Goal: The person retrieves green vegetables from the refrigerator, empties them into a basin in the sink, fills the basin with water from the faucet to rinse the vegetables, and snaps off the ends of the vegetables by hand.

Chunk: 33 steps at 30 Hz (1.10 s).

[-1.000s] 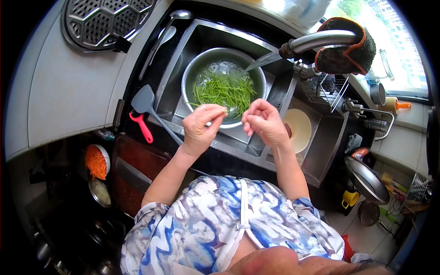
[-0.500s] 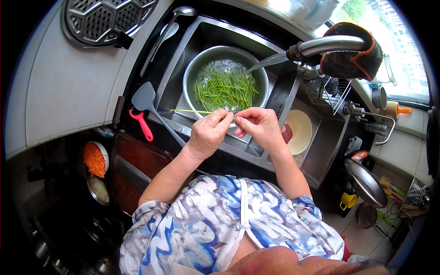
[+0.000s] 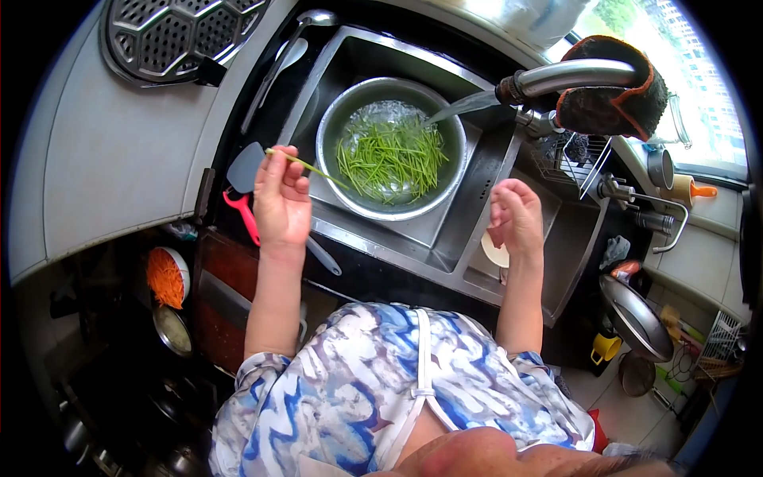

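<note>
My left hand [image 3: 284, 203] is raised at the left edge of the sink, its thumb and fingertips pinching one thin green stem [image 3: 314, 168]. The stem slants toward a metal bowl [image 3: 324, 163], where many cut green stems [image 3: 389, 159] lie in water. My right hand [image 3: 518, 216] hovers above the smaller right basin with fingers curled in; whatever is in them, if anything, is hidden. Below it, a cream bowl [image 3: 494, 253] is partly covered by the hand. Water runs from the faucet [image 3: 576, 78] into the metal bowl.
Left of the sink lie a grey spatula [image 3: 243, 168], a red-handled peeler [image 3: 243, 216] and a ladle [image 3: 318, 17]. A bowl of shredded carrot [image 3: 164, 278] sits lower left. A wire rack [image 3: 584, 163] stands behind the right basin; a pan [image 3: 633, 318] is at right.
My hands were together over the metal bowl's near edge and have moved apart. The left went left with the stem, the right went right over the small basin.
</note>
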{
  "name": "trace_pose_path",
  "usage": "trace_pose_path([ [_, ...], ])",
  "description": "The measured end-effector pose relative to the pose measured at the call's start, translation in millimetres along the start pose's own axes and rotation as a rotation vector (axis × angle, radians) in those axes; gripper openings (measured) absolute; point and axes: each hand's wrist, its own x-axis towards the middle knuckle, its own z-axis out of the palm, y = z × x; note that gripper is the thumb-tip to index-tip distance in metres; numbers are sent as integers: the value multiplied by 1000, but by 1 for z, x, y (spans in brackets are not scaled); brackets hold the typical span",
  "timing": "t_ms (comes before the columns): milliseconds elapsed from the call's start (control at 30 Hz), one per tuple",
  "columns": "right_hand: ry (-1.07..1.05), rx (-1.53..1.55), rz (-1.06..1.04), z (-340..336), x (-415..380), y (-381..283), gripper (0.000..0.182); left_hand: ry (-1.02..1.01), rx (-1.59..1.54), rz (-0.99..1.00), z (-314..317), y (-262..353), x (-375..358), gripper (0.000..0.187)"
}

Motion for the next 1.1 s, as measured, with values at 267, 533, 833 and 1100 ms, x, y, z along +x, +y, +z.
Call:
trace_pose_path([
  [267,-141,171,162,7,22,29,9,143,446,-355,-29,-81,49,13],
  [533,-138,-106,103,6,79,19,12,-14,1306,-415,-107,-205,129,14],
  [833,-39,516,-159,4,182,-4,30,-161,1777,-594,-97,-240,136,34],
  [1100,70,606,-300,-21,194,-31,31,-45,1773,-434,-107,-260,134,31],
])
